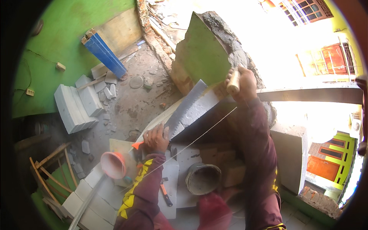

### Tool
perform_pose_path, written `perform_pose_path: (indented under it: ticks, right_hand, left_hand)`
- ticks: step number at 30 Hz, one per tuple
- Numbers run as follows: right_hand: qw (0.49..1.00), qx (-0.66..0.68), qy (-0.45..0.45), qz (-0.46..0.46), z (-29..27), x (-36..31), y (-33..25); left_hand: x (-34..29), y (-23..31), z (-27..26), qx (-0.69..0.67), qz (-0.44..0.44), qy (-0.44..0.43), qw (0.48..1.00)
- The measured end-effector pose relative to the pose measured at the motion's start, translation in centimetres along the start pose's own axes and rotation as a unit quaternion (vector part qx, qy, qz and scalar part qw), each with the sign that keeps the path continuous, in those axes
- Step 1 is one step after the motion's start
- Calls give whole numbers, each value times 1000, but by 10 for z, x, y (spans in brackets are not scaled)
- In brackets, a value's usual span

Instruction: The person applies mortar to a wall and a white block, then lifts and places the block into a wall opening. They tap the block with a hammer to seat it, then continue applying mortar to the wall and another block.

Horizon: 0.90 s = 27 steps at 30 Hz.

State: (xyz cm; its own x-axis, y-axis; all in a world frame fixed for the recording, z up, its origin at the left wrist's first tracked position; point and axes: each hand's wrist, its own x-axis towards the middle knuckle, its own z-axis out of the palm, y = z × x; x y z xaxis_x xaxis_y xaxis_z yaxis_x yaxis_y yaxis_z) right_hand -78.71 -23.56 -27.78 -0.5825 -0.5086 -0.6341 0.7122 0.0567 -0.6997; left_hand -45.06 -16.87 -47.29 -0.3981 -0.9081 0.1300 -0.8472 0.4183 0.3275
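Note:
My left hand (156,138) is curled around the handle end of a hand saw (186,109), and a bit of orange handle pokes out beside it. The toothed grey blade points away and to the right, along a pale block. Higher and to the right, my right hand (247,84) grips a light wooden handle (234,82). A grey part like a trowel blade (237,58) shows beyond that fist, against mortar on the broken edge of a green wall piece (203,53). A taut white string (199,137) runs diagonally between my arms.
Below my hands are a dark bucket (203,179), an orange-handled hammer (166,194) and an orange bucket (113,165). White blocks (73,109) are stacked at left beside rubble. A blue post (105,55) leans there. A wooden frame (51,172) stands lower left; a beam (310,95) juts in from the right.

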Motion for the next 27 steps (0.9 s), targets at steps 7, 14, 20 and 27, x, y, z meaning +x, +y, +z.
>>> perform_pose_path:
  ticks: [7, 14, 20, 27]
  right_hand:
    - [929, -343, -41, -128, 14, -15, 8]
    - [716, -664, 22, -214, 50, 57, -16]
    - [626, -720, -173, -243, 53, 85, -50]
    - [735, -665, -48, -126, 13, 39, -64]
  left_hand:
    - [-1, 0, 1, 1, 0, 5, 1000]
    - [2, 1, -5, -17, -10, -16, 1000]
    - [0, -2, 1, -12, -20, -3, 1000]
    - [-4, -6, 6, -31, -20, 2, 999]
